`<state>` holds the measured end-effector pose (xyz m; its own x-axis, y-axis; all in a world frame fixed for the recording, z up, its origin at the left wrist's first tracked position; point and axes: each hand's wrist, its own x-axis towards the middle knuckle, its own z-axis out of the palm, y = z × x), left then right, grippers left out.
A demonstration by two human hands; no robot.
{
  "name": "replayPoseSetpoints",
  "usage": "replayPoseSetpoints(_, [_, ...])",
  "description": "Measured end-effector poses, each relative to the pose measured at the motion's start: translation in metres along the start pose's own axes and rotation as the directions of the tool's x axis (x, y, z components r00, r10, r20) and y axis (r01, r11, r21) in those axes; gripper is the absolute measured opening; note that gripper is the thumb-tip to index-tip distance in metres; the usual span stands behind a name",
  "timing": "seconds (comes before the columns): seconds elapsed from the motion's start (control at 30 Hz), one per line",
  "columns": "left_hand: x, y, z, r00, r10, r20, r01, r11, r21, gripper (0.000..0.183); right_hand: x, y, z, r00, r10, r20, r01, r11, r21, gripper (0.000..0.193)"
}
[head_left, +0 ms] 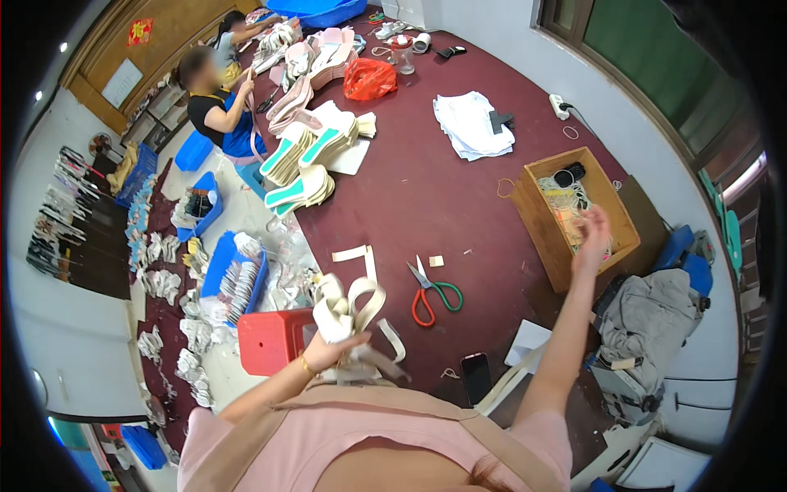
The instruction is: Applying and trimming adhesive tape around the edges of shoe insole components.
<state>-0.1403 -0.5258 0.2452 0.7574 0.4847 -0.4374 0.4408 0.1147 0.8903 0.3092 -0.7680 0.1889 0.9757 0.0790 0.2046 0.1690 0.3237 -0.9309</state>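
My left hand (328, 351) is closed around a looped bundle of cream fabric strips (348, 307), held near my body at the table's front edge. Loose strip ends hang down beside my wrist. At the right, my right hand (593, 234) is over an open wooden box (545, 238), its fingers apart and slightly curled. Inside that box lie a tangle of pale string or rubber bands (566, 197) and a black object (569, 174). Scissors (425, 287) with one red and one green handle lie spread on the table between my hands.
The dark red table (393, 205) bears stacks of cream and green insole-shaped pieces (303, 189), a red plastic bag (369, 79), white cloths (471, 123) and a phone (475, 377). A red stool (270, 340) stands left, near blue baskets (234, 266). Two people work at the far left.
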Motion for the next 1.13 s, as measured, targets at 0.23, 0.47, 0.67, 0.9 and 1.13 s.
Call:
replayPoseSetpoints(0.23, [0.008, 0.020, 0.016, 0.952, 0.305, 0.034, -0.290, 0.929, -0.229, 0.036, -0.251, -0.044, 0.138, 0.692, 0.349, 0.632, -0.675, 0.622, 0.397, 0.046])
replayPoseSetpoints(0.47, [-0.026, 0.019, -0.008, 0.844, 0.431, 0.320, -0.429, 0.900, -0.081, 0.047, -0.335, -0.078, 0.186, 0.731, 0.240, 0.639, -0.524, 0.797, 0.300, 0.088])
replayPoseSetpoints(0.67, [-0.022, 0.016, -0.050, 0.647, 0.368, 0.668, -0.559, 0.825, 0.086, 0.058, -0.329, -0.110, 0.200, 0.434, -0.096, 0.896, 0.271, 0.962, -0.028, 0.125])
replayPoseSetpoints(0.9, [-0.043, -0.001, -0.024, 0.433, 0.186, 0.882, -0.893, 0.218, 0.393, 0.034, -0.339, -0.086, 0.212, 0.721, 0.328, 0.610, -0.319, 0.939, -0.127, 0.079])
replayPoseSetpoints(1.13, [-0.034, 0.004, -0.047, 0.870, 0.099, 0.482, 0.307, 0.657, -0.688, 0.053, -0.387, -0.076, 0.187, 0.773, 0.309, 0.554, -0.456, 0.878, 0.147, 0.078])
